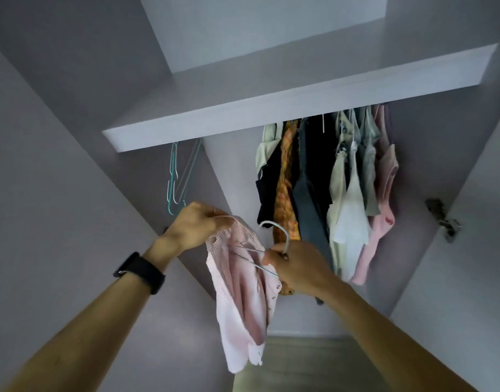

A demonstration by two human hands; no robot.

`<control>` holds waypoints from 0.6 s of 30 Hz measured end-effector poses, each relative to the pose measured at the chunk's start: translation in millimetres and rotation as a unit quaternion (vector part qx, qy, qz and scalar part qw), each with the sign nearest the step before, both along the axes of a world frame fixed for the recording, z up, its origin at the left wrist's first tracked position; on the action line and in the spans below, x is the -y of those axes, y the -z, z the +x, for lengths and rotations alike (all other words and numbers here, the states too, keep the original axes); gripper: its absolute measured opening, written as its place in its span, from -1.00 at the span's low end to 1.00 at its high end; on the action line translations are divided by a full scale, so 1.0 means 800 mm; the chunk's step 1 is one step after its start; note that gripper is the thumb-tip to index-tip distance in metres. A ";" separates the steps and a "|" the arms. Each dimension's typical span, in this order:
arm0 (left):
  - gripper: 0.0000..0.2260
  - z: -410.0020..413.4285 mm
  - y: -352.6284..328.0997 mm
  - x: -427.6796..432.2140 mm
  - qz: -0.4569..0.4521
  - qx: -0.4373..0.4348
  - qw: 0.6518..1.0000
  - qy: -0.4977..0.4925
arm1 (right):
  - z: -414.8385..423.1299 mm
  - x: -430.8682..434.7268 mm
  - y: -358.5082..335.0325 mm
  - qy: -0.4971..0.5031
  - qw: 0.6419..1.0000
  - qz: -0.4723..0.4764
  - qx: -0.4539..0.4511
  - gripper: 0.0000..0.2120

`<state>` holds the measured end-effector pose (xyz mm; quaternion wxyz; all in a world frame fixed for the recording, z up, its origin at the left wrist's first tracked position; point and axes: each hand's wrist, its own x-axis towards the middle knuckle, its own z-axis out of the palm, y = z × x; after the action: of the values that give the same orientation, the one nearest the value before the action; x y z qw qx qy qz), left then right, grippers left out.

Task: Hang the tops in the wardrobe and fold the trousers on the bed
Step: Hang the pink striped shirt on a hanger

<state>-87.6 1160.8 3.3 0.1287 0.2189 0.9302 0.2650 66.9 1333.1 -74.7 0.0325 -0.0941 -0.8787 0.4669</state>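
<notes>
I'm looking up into the open wardrobe (73,171), under its white shelf (271,106). On the right side below the shelf hangs a packed row of clothes (322,176): a cream piece, something black, an orange plaid shirt (285,199), dark grey and white pieces, and a pink top (384,210) at the far end. On the left side hang a few bare wire hangers (176,179), teal and white, well apart from the clothes. The rail itself is hidden behind the shelf edge.

The pink striped shirt (237,292) is not in there yet; it hangs in front of the opening, between my two raised hands. My left hand (193,224), with a black watch (141,271) on the wrist, is lifted with its fingers pinching the shirt's upper edge. My right hand (296,267) sits slightly lower and to the right, fingers curled tight round a grey wire hanger (280,230) just under its hook, which points up. The hanger's thin wire arms run into the shirt's fabric. A metal door hinge (444,219) shows at the far right.
</notes>
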 end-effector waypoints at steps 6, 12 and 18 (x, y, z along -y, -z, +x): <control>-0.88 0.009 -0.010 0.009 0.012 -0.035 0.999 0.010 | -0.004 0.014 -0.027 -0.028 0.995 -0.095 -0.030 -0.68; -0.85 0.020 -0.025 0.040 -0.069 -0.105 0.992 0.007 | 0.008 -0.047 -0.055 -0.015 0.986 -0.161 -0.034 -0.67; -0.92 0.041 -0.037 0.025 -0.008 -0.082 0.996 0.042 | -0.041 0.019 -0.038 -0.081 0.991 -0.097 0.052 -0.62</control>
<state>-55.1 1141.1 33.2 0.0645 0.2774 0.9298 0.2332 34.4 1318.0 -44.7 -0.0608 -0.0493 -0.8347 0.5452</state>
